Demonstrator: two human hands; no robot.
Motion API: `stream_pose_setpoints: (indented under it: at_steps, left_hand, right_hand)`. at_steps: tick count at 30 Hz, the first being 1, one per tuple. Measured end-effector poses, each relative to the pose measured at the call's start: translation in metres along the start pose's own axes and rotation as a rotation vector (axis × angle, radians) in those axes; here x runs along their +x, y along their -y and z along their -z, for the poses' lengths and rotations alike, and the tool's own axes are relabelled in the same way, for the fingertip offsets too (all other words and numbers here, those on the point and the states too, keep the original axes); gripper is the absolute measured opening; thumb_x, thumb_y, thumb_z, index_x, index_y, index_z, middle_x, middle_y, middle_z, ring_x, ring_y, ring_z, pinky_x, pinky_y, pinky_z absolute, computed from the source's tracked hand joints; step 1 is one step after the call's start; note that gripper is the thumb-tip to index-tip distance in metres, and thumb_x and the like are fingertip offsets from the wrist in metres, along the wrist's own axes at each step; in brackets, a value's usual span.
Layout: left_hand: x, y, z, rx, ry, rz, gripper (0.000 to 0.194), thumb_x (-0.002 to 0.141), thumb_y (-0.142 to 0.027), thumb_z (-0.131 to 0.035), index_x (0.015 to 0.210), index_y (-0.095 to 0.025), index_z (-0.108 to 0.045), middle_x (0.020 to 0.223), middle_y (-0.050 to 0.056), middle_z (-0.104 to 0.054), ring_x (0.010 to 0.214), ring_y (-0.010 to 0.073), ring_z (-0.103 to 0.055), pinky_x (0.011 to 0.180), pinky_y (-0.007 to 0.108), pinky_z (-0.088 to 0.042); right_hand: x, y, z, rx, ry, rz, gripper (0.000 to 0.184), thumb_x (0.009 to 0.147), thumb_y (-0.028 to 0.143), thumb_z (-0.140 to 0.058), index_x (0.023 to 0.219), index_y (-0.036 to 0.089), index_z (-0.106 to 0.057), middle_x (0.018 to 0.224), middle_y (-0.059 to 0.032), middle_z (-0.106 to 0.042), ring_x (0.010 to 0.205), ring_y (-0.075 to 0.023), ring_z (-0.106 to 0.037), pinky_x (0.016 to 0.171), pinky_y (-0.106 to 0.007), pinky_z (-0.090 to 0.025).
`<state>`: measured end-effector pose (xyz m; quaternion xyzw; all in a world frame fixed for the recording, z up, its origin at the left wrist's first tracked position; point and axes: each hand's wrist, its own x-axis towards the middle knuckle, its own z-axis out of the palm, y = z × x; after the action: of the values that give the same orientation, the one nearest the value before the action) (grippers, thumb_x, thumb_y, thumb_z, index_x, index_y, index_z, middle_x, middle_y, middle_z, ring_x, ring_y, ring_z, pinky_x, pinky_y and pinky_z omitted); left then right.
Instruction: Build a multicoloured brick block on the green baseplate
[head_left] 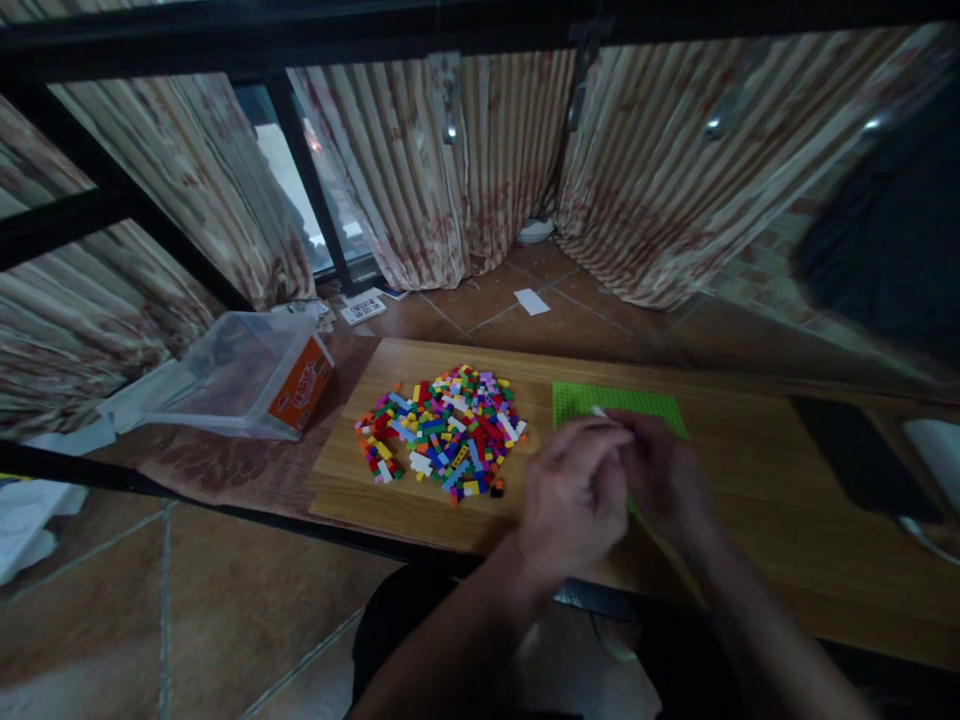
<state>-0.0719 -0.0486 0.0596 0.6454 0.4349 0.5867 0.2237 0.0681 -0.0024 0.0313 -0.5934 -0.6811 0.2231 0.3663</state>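
My left hand point(574, 490) and my right hand point(667, 475) meet fingertip to fingertip over the green studded baseplate point(615, 399). Both are closed in a pinch around small toy bricks. A whitish bit point(598, 411) pokes out at the fingertips, and a touch of purple shows by the right fingers; blur and the fingers hide their shape. Left of my hands, a loose pile of coloured toy bricks point(450, 430) lies spread on the wooden tabletop point(420, 525). The near part of the baseplate is covered by my hands.
On the table's left end, a clear plastic box point(232, 365) with an orange label lies tipped on a brown cloth point(217, 475). A dark flat panel point(862, 455) and a white object point(934, 455) with a cable are at right. Curtains point(495, 170) hang behind.
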Motion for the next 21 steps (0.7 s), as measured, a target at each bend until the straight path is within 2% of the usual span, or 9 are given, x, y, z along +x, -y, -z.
stream_pose_setpoints:
  at_steps: [2,4,7,11,14,21]
  left_hand:
    - [0.01,0.014,0.006,0.096,-0.007,0.185,0.023,0.086,-0.013,-0.051,0.103,-0.018,-0.065,0.104,0.006,-0.068,0.095,0.0165,-0.064,0.087,0.031,-0.053]
    - [0.016,0.03,0.007,0.144,0.035,0.357,0.025,0.083,-0.012,-0.054,0.105,-0.016,-0.065,0.105,0.007,-0.068,0.087,0.0165,-0.065,0.08,0.03,-0.054]
    - [0.021,0.051,-0.002,0.147,0.126,0.512,0.031,0.084,-0.013,-0.054,0.114,-0.014,-0.062,0.111,0.01,-0.067,0.087,0.0165,-0.066,0.078,0.028,-0.054]
    - [0.021,0.063,-0.025,0.156,0.172,0.52,0.041,0.085,-0.012,-0.052,0.126,-0.015,-0.054,0.119,0.011,-0.065,0.096,0.0176,-0.065,0.082,0.028,-0.053]
    - [0.02,0.065,-0.037,0.165,0.19,0.536,0.046,0.087,-0.012,-0.05,0.133,-0.014,-0.048,0.122,0.012,-0.064,0.1,0.0188,-0.064,0.086,0.03,-0.052]
    - [0.015,0.062,-0.04,0.131,0.275,0.54,0.056,0.086,-0.01,-0.049,0.141,-0.017,-0.038,0.127,0.011,-0.061,0.107,0.0187,-0.062,0.091,0.032,-0.051]
  right_hand:
    - [0.017,-0.012,0.013,0.131,-0.028,-0.174,0.034,0.086,0.039,-0.049,0.107,0.018,-0.066,0.08,-0.0075,-0.072,0.069,-0.0225,-0.07,0.062,-0.036,-0.055]
    - [0.031,-0.024,0.02,0.227,-0.057,-0.276,0.029,0.084,0.036,-0.052,0.102,0.019,-0.067,0.07,-0.0045,-0.071,0.063,-0.0212,-0.069,0.059,-0.034,-0.055]
    - [0.041,-0.039,0.023,0.21,-0.095,-0.223,0.024,0.085,0.036,-0.052,0.094,0.021,-0.069,0.072,-0.0043,-0.071,0.064,-0.0201,-0.068,0.062,-0.033,-0.054]
    - [0.044,-0.053,0.023,0.086,-0.094,0.008,0.026,0.088,0.039,-0.051,0.09,0.022,-0.07,0.094,-0.0063,-0.072,0.084,-0.0211,-0.067,0.079,-0.036,-0.051]
    - [0.043,-0.062,0.021,0.116,-0.039,0.128,0.026,0.089,0.037,-0.051,0.09,0.021,-0.071,0.096,-0.0063,-0.071,0.091,-0.0208,-0.065,0.084,-0.036,-0.049]
    - [0.043,-0.074,0.004,0.232,0.078,0.122,0.024,0.088,0.037,-0.055,0.093,0.023,-0.073,0.093,-0.0045,-0.071,0.087,-0.0188,-0.065,0.079,-0.033,-0.05]
